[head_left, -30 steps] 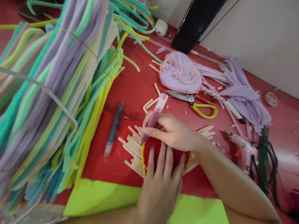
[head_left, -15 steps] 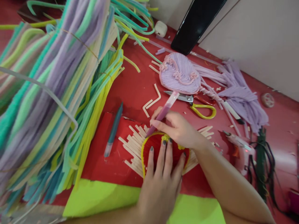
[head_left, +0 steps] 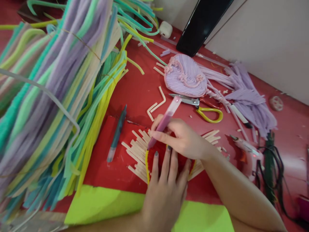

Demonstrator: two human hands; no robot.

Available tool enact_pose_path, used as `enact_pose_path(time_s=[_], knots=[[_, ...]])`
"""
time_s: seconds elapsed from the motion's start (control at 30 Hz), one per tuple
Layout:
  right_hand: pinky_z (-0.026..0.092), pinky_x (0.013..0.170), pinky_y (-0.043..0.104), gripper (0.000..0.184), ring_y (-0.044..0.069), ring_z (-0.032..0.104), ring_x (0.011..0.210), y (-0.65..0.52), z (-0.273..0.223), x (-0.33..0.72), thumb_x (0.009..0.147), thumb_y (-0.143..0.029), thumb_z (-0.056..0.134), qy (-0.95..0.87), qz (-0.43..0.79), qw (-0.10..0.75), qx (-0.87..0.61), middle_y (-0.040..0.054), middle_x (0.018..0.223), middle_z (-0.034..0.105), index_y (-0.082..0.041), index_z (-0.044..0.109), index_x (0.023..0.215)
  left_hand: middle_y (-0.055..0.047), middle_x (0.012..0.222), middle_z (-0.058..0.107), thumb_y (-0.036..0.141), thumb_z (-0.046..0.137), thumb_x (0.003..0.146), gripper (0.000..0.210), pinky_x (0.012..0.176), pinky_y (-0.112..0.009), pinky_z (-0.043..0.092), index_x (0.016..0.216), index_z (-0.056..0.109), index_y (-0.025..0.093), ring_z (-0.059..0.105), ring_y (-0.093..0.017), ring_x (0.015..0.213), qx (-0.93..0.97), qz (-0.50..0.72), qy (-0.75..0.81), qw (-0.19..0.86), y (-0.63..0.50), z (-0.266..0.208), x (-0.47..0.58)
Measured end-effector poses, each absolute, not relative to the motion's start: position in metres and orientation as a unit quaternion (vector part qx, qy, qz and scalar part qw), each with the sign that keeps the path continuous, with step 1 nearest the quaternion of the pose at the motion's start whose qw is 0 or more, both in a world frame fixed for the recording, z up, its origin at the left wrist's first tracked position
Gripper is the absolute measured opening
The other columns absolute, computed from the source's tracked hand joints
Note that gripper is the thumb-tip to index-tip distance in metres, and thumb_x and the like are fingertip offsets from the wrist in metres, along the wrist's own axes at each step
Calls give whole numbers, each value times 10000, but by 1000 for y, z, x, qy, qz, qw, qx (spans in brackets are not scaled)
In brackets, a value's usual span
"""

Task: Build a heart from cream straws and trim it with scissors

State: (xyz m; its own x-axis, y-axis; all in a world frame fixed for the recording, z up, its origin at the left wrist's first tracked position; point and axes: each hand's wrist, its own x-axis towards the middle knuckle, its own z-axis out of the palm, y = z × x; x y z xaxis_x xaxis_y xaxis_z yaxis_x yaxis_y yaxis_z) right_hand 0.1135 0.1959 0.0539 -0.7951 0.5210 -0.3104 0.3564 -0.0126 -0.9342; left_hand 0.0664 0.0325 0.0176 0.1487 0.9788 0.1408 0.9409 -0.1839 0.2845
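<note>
Spreading its fingers palm-down, the left hand (head_left: 164, 193) rests on a yellow-edged red piece (head_left: 161, 158), gripping nothing; just beyond it, the right hand (head_left: 182, 138) is curled in a writing grip around a purple marker (head_left: 164, 122), its tip at the piece's edge; pale strips (head_left: 136, 154) fan out from under that edge.

From where I stand, a blue-green pen (head_left: 117, 133) lies left of both hands; bright green paper (head_left: 96, 203) shows on either side of the left wrist; past the right hand, scissors (head_left: 197, 102) touch or nearly touch a lilac piece (head_left: 185, 77), all on the red table (head_left: 135, 93); to its right lies a glue gun (head_left: 249, 153); bundled fuzzy stems (head_left: 48, 96) heap up at far left; farthest from the hands, a black slab (head_left: 205, 25) stands by a pale wall (head_left: 263, 48).
</note>
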Motion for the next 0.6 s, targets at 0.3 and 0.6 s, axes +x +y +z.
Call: enact_pose_path(time_s=[0.3, 0.6], knots=[[469, 803, 290, 211, 148, 637, 792, 198, 52, 105, 950, -335, 520, -742, 602, 0, -296, 24, 827, 683, -173, 554, 821, -88, 1281, 627, 435, 528, 900, 480, 1014, -470, 381, 1356, 536, 288, 532, -270, 1215, 753, 152, 637, 67, 31, 16, 67], [473, 805, 296, 214, 153, 638, 801, 196, 53, 103, 950, -334, 518, -751, 596, 8, -285, 27, 825, 680, -176, 554, 811, -86, 1262, 633, 421, 513, 910, 463, 1020, -460, 368, 1351, 543, 281, 536, -262, 1200, 753, 156, 636, 65, 31, 16, 66]])
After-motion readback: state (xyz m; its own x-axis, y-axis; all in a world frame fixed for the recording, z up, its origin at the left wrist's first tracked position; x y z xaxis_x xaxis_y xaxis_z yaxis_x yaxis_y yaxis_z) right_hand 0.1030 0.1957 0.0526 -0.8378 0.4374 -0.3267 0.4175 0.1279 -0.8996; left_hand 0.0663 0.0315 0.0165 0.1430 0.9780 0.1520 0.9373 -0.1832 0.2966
